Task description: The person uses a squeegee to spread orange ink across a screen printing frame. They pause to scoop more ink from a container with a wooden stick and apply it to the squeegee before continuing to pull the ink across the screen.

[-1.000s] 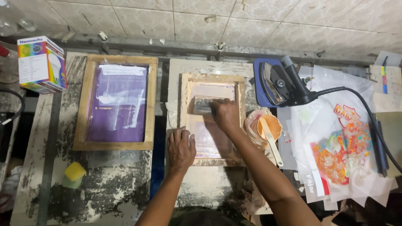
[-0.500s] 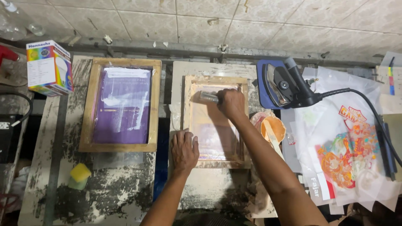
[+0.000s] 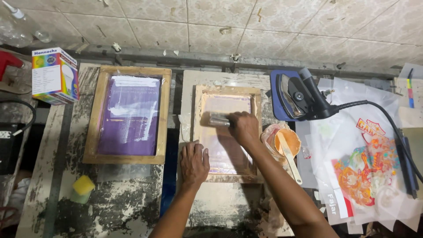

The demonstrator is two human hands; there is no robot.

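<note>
i see 2 wooden screen frames | right hand (image 3: 243,128) fingers closed on 1 squeegee (image 3: 219,120) in the small frame (image 3: 228,133) | left hand (image 3: 194,162) flat, fingers spread, holding nothing, pressing its corner | purple frame (image 3: 128,114) beside

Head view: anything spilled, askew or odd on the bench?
Nothing spilled. The worktable is crusted with old dried paint. The right hand holds a squeegee on the small screen frame; the left hand steadies its corner.

squeegee (image 3: 219,119): motion-blurred, its right end hidden inside the right hand (image 3: 243,127)
small screen frame (image 3: 228,133): lower left corner covered by the left hand (image 3: 194,162)
plastic bottle (image 3: 15,27): cut off by the top left edge
printed sheets (image 3: 370,176): run past the bottom right edge
</note>
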